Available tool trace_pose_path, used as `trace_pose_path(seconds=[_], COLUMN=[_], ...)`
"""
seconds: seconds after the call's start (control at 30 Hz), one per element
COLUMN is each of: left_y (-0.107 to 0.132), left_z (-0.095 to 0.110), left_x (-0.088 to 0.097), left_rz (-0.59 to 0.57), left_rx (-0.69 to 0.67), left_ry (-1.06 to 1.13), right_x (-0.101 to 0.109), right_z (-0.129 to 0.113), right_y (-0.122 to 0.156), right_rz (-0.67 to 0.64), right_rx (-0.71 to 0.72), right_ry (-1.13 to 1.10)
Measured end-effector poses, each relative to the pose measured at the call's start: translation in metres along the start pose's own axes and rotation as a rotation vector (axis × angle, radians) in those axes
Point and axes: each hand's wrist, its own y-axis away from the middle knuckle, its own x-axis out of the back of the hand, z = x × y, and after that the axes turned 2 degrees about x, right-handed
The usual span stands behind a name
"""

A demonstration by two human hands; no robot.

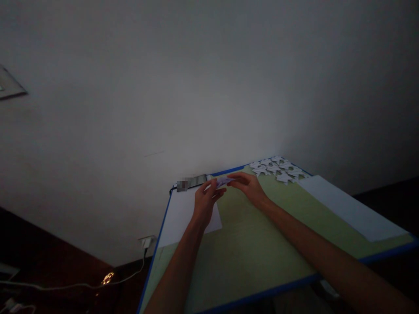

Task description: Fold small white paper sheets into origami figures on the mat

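Note:
Above the green tabletop a small piece of folded paper is held up between both hands. My left hand pinches it from the left with thumb and fingers. From the right, my right hand grips its other end with the fingertips. The paper looks pale purple-white, and its exact folds are too small to make out. Several white folded paper stars lie grouped at the table's back right corner.
White paper sheets lie at the left and along the right edge. A phone-like dark device rests at the back left against the wall. A plug with a white cable is in the wall socket beside the table.

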Motion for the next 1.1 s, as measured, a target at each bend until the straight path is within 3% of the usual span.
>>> trace_pose_path(seconds=[0.13, 0.5, 0.77, 1.1], left_y=[0.001, 0.003, 0.000, 0.003], left_z=[0.002, 0.003, -0.002, 0.000], left_x=[-0.001, 0.000, 0.003, 0.001], left_rz=[0.055, -0.040, -0.061, -0.060], left_rx=[-0.040, -0.051, -0.070, -0.099], left_ry=[0.045, -0.056, -0.097, -0.144], right_x=[-0.001, 0.002, -0.001, 0.001], right_z=[-0.002, -0.004, 0.004, 0.010], right_y=[0.001, 0.000, -0.004, -0.003], right_rz=[0.015, 0.054, 0.114, 0.084], right_rx=[-0.039, -0.064, 0.010, 0.084], right_ry=[-0.006, 0.065, 0.092, 0.146])
